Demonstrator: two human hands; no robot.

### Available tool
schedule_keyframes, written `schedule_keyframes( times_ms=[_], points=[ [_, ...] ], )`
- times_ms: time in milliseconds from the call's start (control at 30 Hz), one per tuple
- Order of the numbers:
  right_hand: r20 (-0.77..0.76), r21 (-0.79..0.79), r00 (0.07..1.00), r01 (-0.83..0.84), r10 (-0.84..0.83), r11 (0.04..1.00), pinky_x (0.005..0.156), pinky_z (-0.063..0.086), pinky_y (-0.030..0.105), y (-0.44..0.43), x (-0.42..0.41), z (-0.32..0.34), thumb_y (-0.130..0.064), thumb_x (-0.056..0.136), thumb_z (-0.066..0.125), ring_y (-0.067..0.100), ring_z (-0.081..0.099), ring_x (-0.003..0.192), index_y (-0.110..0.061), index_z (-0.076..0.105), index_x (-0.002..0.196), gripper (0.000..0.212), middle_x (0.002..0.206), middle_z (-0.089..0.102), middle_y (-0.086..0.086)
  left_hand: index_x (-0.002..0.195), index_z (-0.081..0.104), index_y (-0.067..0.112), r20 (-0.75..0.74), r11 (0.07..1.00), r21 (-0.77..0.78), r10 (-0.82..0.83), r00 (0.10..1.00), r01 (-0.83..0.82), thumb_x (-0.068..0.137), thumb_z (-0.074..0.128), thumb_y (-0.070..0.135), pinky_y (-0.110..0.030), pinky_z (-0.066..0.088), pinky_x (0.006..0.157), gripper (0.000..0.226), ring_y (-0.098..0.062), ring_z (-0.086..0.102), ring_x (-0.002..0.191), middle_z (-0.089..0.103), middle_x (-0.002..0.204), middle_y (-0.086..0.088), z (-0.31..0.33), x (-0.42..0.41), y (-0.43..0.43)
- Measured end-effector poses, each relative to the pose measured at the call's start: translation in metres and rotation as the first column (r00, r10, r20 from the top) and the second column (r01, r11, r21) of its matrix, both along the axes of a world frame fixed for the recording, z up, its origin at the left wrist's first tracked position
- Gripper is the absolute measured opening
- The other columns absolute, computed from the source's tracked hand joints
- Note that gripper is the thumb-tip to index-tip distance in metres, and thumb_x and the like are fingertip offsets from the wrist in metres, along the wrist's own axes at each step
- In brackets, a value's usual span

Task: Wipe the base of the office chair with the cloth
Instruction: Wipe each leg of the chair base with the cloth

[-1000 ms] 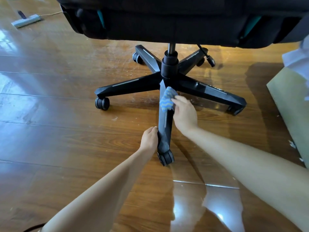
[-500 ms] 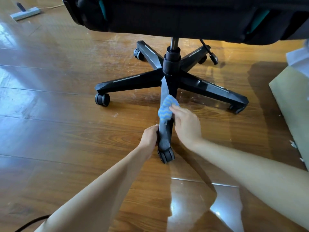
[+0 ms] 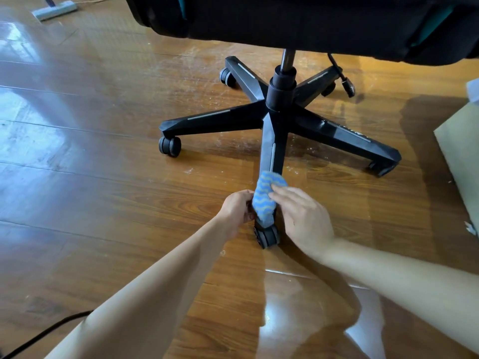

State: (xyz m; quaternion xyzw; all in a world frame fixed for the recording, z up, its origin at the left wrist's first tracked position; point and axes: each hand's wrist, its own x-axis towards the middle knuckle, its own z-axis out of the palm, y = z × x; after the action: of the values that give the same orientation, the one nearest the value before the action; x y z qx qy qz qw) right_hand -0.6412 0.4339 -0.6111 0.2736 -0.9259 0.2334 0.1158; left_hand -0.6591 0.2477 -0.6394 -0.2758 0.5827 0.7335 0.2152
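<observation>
Since a second ago the cloth (image 3: 265, 198) has slid down the nearest leg (image 3: 272, 151) of the chair base (image 3: 281, 110), from close to the hub to the outer end just above the caster (image 3: 267, 235). At far left, a pale flat tool (image 3: 54, 10) lies on the glossy wooden floor (image 3: 103, 190). Further in, the left hand (image 3: 237, 211) grips the left side of that leg's tip, fingers curled around it and touching the cloth's edge. The blue and yellow wavy-striped cloth drapes over the top of the leg end. The right hand (image 3: 303, 218) presses it there with flattened fingers, palm down, holding the cloth against the leg. At far right a pale board (image 3: 461, 156) lies on the floor.
</observation>
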Motion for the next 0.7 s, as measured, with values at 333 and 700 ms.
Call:
schedule_keyframes(
  times_ms=[333, 700],
  points=[
    [-0.058, 0.123, 0.996, -0.063, 0.071, 0.990, 0.082, 0.058, 0.041, -0.020, -0.027, 0.002, 0.003, 0.090, 0.049, 0.027, 0.059, 0.119, -0.011, 0.070, 0.124, 0.042, 0.129, 0.067, 0.002, 0.083, 0.065, 0.012, -0.005, 0.982, -0.119, 0.148, 0.989, -0.147, 0.089, 0.045, 0.000, -0.021, 0.036, 0.046, 0.024, -0.011, 0.044, 0.048, 0.052, 0.066, 0.000, 0.007, -0.008, -0.017],
    [-0.003, 0.344, 0.991, -0.126, 0.135, 0.930, 0.085, 0.056, 0.041, -0.022, -0.105, 0.042, 0.002, 0.086, 0.060, 0.030, 0.062, 0.111, -0.010, 0.070, 0.108, 0.028, 0.112, 0.070, 0.005, 0.088, 0.066, 0.013, -0.101, 0.951, -0.198, 0.222, 0.970, -0.239, 0.089, 0.045, -0.004, -0.021, 0.038, 0.048, 0.027, -0.012, 0.043, 0.056, 0.052, 0.068, -0.001, 0.018, -0.016, -0.011]
  ],
)
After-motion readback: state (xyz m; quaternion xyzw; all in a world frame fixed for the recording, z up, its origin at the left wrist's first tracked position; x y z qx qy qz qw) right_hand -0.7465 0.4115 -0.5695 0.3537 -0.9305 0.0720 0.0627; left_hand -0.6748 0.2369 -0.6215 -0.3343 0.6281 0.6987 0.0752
